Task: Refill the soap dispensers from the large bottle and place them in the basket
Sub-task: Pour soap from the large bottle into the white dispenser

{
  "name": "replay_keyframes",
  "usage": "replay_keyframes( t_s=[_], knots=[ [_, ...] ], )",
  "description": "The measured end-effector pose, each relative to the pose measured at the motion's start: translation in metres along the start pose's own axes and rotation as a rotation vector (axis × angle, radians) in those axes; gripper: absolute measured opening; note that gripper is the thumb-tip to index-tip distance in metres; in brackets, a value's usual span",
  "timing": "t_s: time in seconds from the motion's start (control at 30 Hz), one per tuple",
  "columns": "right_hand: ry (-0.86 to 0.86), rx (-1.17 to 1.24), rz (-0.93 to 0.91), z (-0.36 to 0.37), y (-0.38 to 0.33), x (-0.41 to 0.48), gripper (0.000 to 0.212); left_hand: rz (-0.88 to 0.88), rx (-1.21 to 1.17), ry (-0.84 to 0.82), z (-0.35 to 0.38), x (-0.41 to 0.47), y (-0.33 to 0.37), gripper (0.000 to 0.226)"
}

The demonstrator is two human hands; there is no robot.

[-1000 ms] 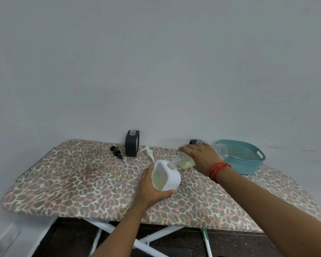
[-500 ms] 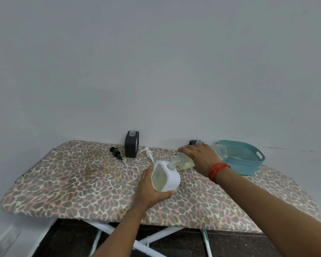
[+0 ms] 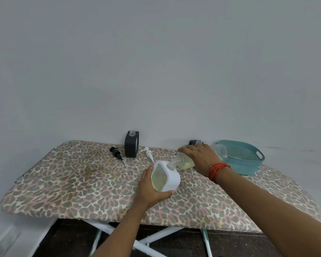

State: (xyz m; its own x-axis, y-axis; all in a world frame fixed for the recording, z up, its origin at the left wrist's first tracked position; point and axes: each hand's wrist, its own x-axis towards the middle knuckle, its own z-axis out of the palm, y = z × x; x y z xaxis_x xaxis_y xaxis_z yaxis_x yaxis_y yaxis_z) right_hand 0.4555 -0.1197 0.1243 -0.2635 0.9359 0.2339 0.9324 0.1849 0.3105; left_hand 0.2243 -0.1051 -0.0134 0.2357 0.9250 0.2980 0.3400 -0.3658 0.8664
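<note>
Head view: on the leopard-print ironing board, the teal basket sits at the far right. The right hand curls over the large bottle, which is tipped sideways with its neck touching the opening of the white dispenser. The left hand grips that tilted dispenser from its left side. A black dispenser stands behind, with a black pump and a white pump lying on either side of it.

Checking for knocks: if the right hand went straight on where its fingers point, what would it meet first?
Probably the white pump lying on the board, before the black dispenser; depth is unclear.
</note>
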Motion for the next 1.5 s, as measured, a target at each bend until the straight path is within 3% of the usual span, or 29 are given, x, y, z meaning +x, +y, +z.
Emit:
replay_keyframes(
  t_s=[1.5],
  knots=[
    [0.006, -0.021, -0.002, 0.0012, -0.0001, 0.0006, 0.070, 0.030, 0.013, 0.012, -0.0010, -0.0002, -0.0002, 0.113]
  ],
)
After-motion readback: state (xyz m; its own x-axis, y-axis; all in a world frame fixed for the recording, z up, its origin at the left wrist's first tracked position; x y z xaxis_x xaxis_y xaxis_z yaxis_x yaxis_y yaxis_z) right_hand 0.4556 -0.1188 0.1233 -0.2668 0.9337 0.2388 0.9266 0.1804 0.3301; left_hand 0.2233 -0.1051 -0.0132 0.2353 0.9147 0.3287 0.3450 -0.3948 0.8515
